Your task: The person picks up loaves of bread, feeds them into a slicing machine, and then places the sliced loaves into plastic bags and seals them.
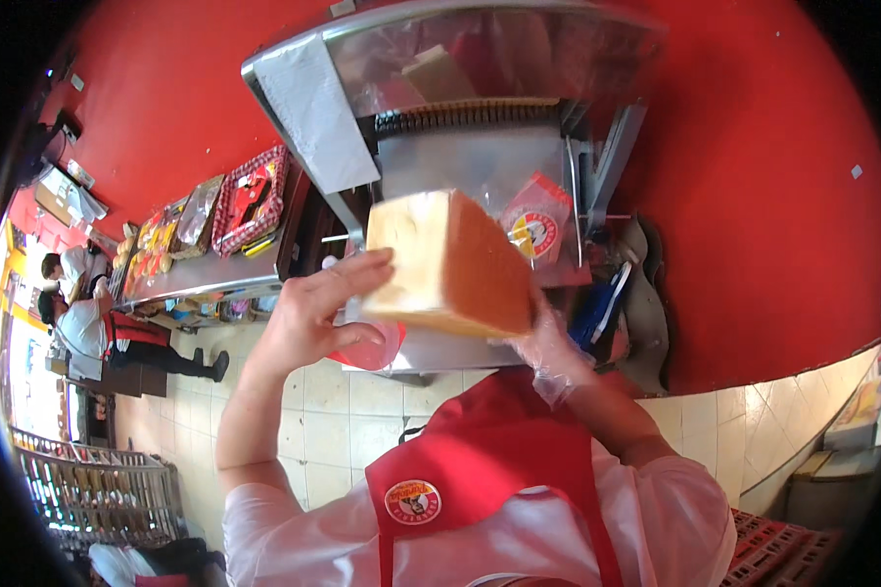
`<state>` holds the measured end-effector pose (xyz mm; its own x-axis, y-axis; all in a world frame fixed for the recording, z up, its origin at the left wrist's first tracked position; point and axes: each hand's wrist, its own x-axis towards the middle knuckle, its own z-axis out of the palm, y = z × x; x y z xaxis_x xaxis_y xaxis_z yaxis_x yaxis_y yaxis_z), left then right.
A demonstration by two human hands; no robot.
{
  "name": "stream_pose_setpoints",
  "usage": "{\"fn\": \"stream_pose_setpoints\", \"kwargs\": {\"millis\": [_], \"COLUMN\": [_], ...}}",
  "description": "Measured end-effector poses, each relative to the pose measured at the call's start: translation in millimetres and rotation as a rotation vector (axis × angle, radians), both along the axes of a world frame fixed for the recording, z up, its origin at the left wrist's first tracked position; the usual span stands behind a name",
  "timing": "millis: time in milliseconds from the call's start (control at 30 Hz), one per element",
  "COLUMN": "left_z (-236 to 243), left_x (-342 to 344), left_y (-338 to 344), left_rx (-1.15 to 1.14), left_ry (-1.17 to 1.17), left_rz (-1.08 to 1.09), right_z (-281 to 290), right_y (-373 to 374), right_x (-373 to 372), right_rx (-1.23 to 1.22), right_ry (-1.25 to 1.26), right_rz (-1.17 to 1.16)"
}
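A squared loaf of bread [489,269], golden brown with a paler end, is held up before the bread slicer [421,157], tilted and slightly blurred. My right hand [553,357], in a clear plastic glove, grips it from the lower right; the loaf hides most of those fingers. At the pale end is my left hand [318,308], bare, with fingers stretched and thumb apart. Its fingertips overlap the loaf in view; whether they press on it I cannot tell. A red and clear plastic bag [538,220] lies on the slicer's right side. Another red-edged bag [377,347] shows below my left hand.
Left of the slicer runs a metal counter [206,279] with a checkered basket [252,201] and packaged breads. Blue and grey items [602,303] hang at the slicer's right. Two people [83,313] stand far left, above a metal rack [93,484]. Red crates [768,548] sit lower right.
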<state>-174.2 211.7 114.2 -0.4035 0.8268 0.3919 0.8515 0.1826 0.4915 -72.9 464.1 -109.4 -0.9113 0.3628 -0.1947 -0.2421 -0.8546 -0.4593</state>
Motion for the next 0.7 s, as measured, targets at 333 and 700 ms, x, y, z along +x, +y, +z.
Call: {"fn": "stream_pose_setpoints", "kwargs": {"millis": [333, 700], "left_z": [-99, -94], "left_x": [23, 36], "left_y": [-1, 9], "left_rx": [-0.179, -0.151], "left_ry": [0.520, 0.513], "left_rz": [-0.074, 0.126], "right_z": [-111, 109], "right_y": [-14, -17], "right_x": [-25, 22], "right_rx": [0.141, 1.566], "right_ry": [-0.382, 0.256], "right_rz": [0.343, -0.432]}}
